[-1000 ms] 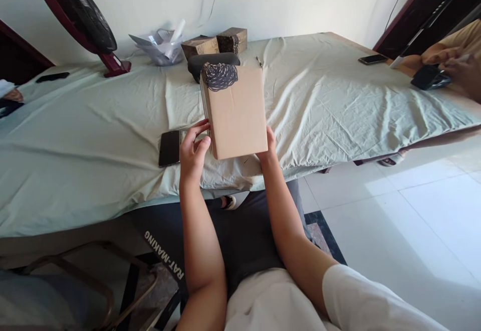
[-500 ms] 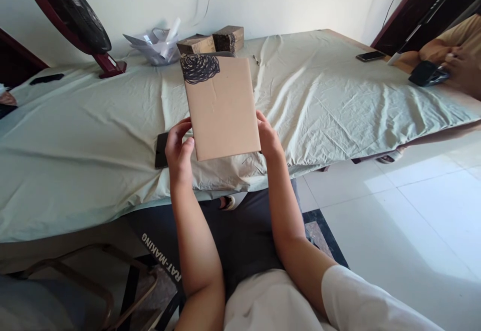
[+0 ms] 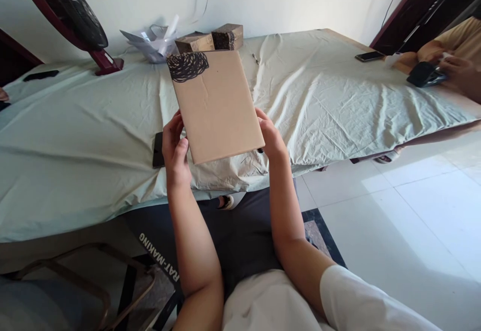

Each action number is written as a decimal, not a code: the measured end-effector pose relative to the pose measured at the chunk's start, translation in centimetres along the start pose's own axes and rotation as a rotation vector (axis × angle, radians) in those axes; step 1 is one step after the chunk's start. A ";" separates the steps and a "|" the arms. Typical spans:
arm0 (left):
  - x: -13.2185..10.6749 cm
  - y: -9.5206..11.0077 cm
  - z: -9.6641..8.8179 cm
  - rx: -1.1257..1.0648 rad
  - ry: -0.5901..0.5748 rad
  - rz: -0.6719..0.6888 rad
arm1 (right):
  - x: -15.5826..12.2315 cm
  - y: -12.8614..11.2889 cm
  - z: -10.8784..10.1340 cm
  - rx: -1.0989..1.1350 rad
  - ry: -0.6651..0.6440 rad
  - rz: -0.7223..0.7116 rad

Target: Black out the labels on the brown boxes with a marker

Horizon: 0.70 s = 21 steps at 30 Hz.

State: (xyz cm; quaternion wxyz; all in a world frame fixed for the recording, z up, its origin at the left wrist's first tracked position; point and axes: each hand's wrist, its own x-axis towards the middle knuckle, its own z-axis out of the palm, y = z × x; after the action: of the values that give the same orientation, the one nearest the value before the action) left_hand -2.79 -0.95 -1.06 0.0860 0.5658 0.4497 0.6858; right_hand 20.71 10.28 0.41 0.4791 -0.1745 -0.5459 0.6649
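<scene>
A flat-faced tan cardboard box [image 3: 220,108], with black scribble over its far left corner, is held up above the cloth-covered table [image 3: 93,145]. My left hand [image 3: 176,145] grips its left edge, thumb at the near side. On the right edge my right hand [image 3: 271,133] closes round the box, its fingers partly hidden behind it. A small dark object [image 3: 260,150] shows beside the right hand at the box's lower corner; I cannot make out what it is. Just left of my left hand, a dark phone [image 3: 158,149] lies on the cloth.
Two patterned boxes [image 3: 227,36] and a clear plastic bag [image 3: 152,45] stand by the wall. A fan [image 3: 107,62] is at the back left. Another phone [image 3: 370,56] lies at the right, near another person's hands [image 3: 447,65] holding a black object [image 3: 426,74].
The box has turned anticlockwise and its top has swung left, so its face looks larger. Both hands still hold it. The view has shifted slightly.
</scene>
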 end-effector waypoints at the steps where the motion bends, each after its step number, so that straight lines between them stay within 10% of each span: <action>1: 0.0 0.1 0.0 -0.010 0.005 -0.009 | 0.0 -0.1 -0.1 -0.010 -0.010 0.001; 21: -0.3 1.2 0.0 -0.131 0.009 -0.074 | -0.4 -0.5 -0.7 0.005 -0.043 -0.006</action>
State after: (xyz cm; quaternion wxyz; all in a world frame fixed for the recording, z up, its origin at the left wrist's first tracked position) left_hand -2.18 -1.86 -0.41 0.1460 0.5388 0.4249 0.7126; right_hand 21.71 10.29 0.51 0.4696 -0.1571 -0.5550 0.6685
